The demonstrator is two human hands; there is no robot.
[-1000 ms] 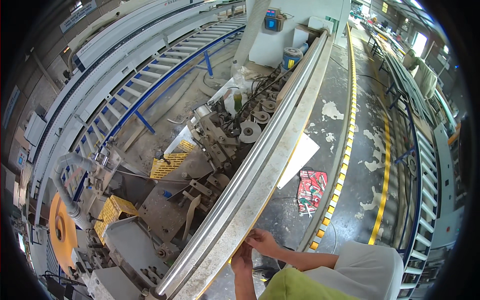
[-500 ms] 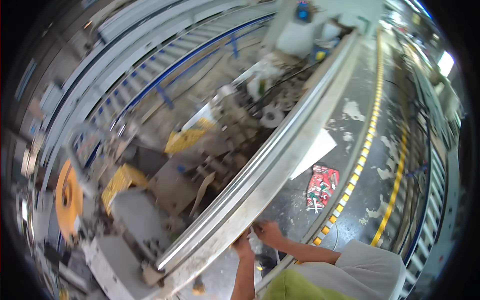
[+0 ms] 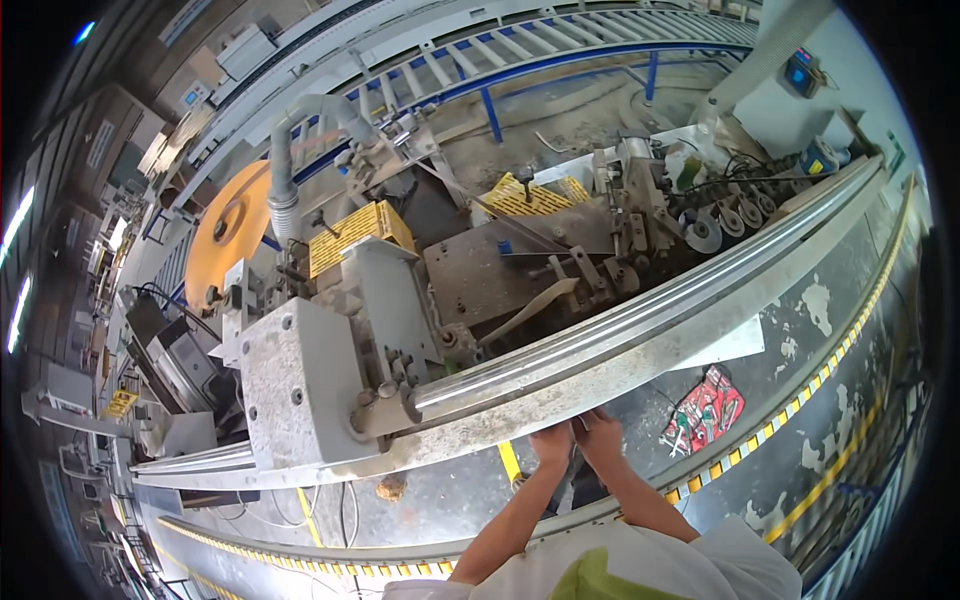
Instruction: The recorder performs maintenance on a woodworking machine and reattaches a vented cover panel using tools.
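Observation:
Both hands are close together at the front edge of the machine's long metal beam (image 3: 560, 385). My left hand (image 3: 553, 443) has its fingers curled in against the beam's underside. Just beside it, my right hand (image 3: 600, 438) is closed as well, its fingertips tucked by the same edge. Whatever the fingers hold is hidden by the hands and the beam. Behind the beam lies the dusty machine bed (image 3: 510, 285), with clamps, rods and yellow perforated guards (image 3: 362, 238).
On the floor to the right, a red cloth (image 3: 708, 410) carries several tools, near a white sheet (image 3: 725, 345). A yellow-and-white striped rail (image 3: 790, 412) runs along the floor. A big orange disc (image 3: 228, 235) and a grey hose (image 3: 284, 185) stand at the left; a roller conveyor (image 3: 490, 50) lies behind.
My view has swung to the left, bringing more of the machine's left end into sight. Both hands remain together at the beam's edge, now side by side.

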